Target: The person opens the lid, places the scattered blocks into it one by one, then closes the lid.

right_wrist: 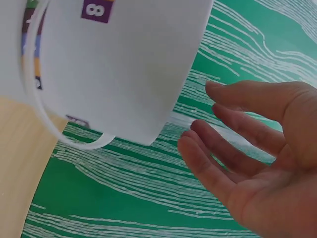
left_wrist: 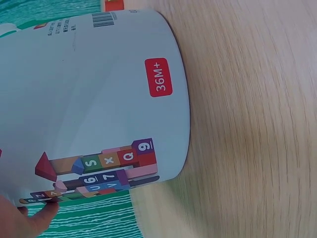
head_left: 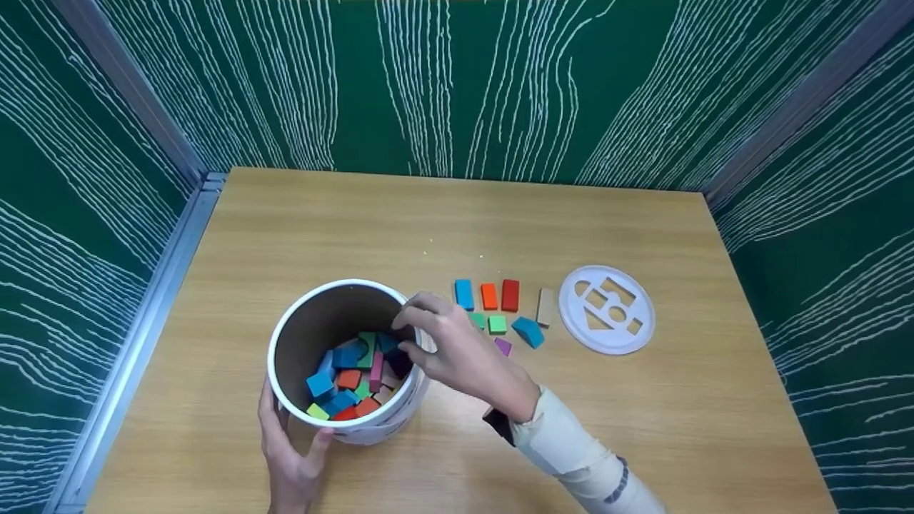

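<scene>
A white bucket (head_left: 368,432) with a printed outside stands on the table and holds several coloured wooden blocks (head_left: 348,354). My left hand (head_left: 291,464) grips the bucket's near left side, its thumb by the front rim. Only part of that hand (left_wrist: 22,223) shows in the left wrist view, against the printed wall. Over the bucket's right rim hovers my right hand (head_left: 464,350), fingers loosely bent. In the right wrist view nothing lies between the fingers of this hand (right_wrist: 252,153), which is apart from the bucket (right_wrist: 119,64) and its white handle (right_wrist: 49,124).
Right of the bucket lie loose blocks, among them a red block (head_left: 510,295), a blue block (head_left: 464,293), a green cube (head_left: 497,325) and a blue arched block (head_left: 528,332). Beyond them lies a white lid (head_left: 577,325) with shaped holes. Green patterned walls (head_left: 357,86) enclose the table (head_left: 321,228).
</scene>
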`<state>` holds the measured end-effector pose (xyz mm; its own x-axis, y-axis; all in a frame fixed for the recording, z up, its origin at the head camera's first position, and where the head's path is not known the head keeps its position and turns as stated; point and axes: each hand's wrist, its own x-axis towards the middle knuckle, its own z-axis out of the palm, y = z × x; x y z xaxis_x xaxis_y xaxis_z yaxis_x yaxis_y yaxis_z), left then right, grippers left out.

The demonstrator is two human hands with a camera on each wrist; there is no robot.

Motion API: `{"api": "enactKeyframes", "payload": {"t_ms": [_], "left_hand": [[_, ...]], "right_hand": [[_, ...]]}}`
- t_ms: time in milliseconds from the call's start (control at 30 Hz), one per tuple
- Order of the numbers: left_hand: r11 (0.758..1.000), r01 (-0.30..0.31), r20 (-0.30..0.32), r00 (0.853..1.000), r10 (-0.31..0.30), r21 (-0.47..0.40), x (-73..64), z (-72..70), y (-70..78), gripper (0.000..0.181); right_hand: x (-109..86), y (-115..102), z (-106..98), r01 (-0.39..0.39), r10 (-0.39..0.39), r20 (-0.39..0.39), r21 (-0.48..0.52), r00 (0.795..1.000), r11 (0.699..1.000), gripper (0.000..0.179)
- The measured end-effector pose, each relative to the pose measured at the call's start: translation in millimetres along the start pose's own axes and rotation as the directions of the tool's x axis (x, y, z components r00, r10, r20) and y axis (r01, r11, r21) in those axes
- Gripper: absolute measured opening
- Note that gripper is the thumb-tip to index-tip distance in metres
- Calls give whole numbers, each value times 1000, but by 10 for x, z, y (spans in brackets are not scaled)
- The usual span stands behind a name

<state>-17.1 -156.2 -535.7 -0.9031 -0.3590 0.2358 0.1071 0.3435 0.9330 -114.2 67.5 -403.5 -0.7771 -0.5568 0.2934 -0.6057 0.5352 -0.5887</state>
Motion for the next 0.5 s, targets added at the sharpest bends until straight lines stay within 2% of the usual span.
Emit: {"api": "enactKeyframes", "payload": {"t_ms": [133, 267, 500], "left_hand": [[1000, -11, -1, 1000, 11, 2, 2, -3, -10, 94], [1000, -6, -8, 1000, 7, 12, -1, -1, -14, 95], [999, -34, -12, 999, 34, -4, 10, 1, -19, 94]], "right_hand": [[-47, 74, -18, -4, 3, -44, -13, 999, 1000, 18], [-108, 142, -38, -28, 26, -56, -33, 998, 999, 20], [-207, 274, -49, -60, 55, -102, -44, 993, 997, 20]]}}
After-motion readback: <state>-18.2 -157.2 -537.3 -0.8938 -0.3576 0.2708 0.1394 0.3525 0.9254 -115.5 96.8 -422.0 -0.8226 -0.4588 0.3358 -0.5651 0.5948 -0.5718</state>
